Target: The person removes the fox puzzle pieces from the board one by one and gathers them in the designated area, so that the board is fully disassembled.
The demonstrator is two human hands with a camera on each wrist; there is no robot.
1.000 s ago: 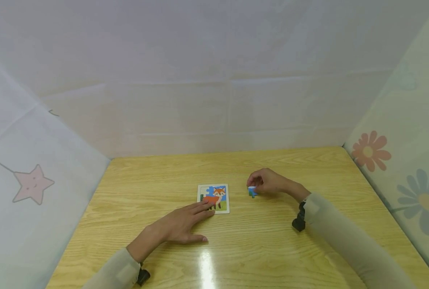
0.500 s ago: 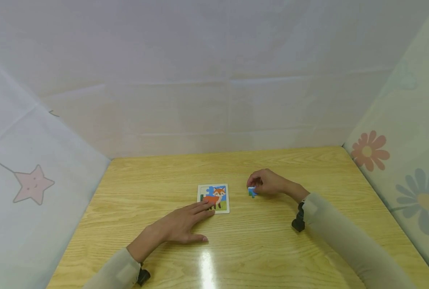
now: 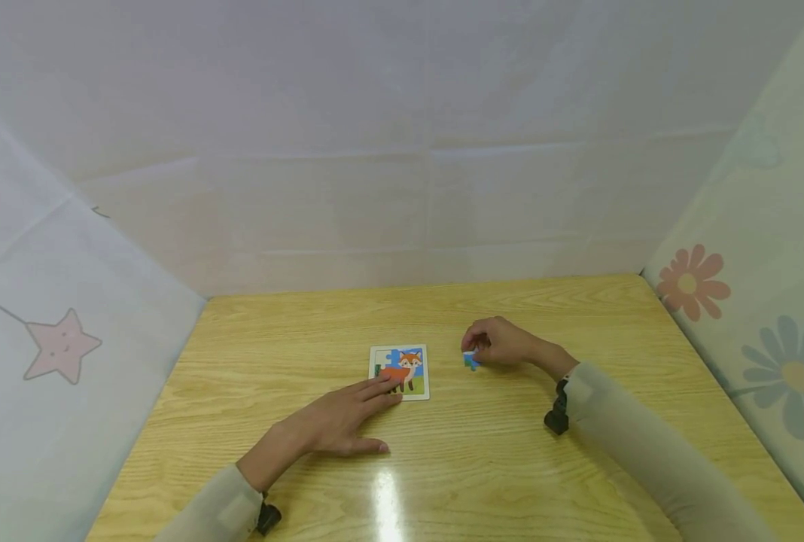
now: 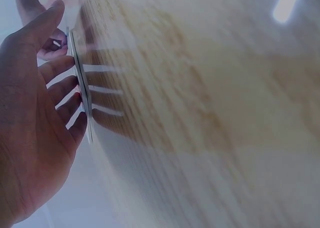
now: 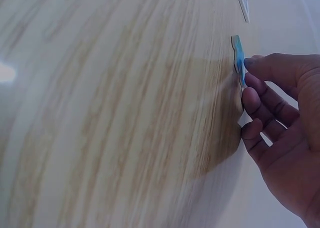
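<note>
A small square puzzle tray (image 3: 379, 359) with a fox picture lies on the table, its upper left part showing a bare pale patch. The straight, spread fingers of my left hand (image 3: 337, 421) rest on its lower left part and hide some of the picture. In the left wrist view the tray (image 4: 81, 83) appears edge-on under the fingertips. To the right of the tray, my right hand (image 3: 504, 342) pinches a blue and green puzzle piece (image 3: 470, 360) between thumb and fingers. The right wrist view shows this piece (image 5: 238, 58) low at the tabletop, with the thumb on its face.
The wooden table (image 3: 497, 467) reaches back to a pale cloth wall (image 3: 348, 218). Cloth side walls stand close on both sides, with a pink star (image 3: 62, 346) on the left and printed flowers (image 3: 696, 283) on the right.
The puzzle piece has turned slightly in my right fingers, staying in nearly the same place. My left hand and the tray have not moved visibly.
</note>
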